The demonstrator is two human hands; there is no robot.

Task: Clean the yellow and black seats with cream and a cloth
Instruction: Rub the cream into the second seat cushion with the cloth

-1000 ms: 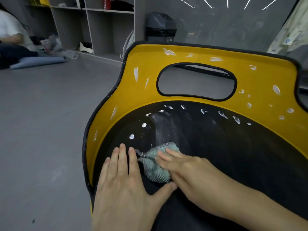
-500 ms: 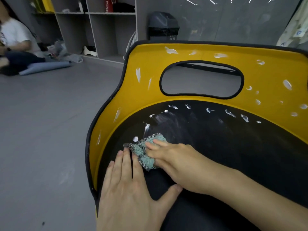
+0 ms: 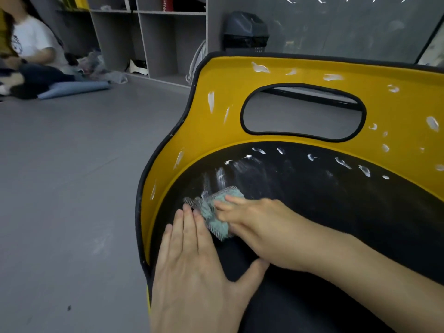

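Observation:
A yellow and black seat (image 3: 288, 70) fills the right side of the head view, with an oval cut-out in its yellow back. White cream dabs (image 3: 260, 68) dot the yellow band and the top of the black pad (image 3: 360, 212); smeared streaks lie above the cloth. My right hand (image 3: 254, 219) holds a crumpled teal cloth (image 3: 216, 212) against the black pad near its left edge. My left hand (image 3: 192, 272) lies flat on the pad, fingers straight, fingertips beside the cloth.
Grey floor (image 3: 72, 188) stretches to the left. A person (image 3: 31, 49) sits on the floor at the far left near a blue mat (image 3: 74, 88). Grey shelves (image 3: 156, 37) and a black bin (image 3: 246, 32) stand behind the seat.
My right hand has rubbed the cloth up and leftward across the black pad, smearing the cream dabs there into streaks. My left hand stays flat on the pad.

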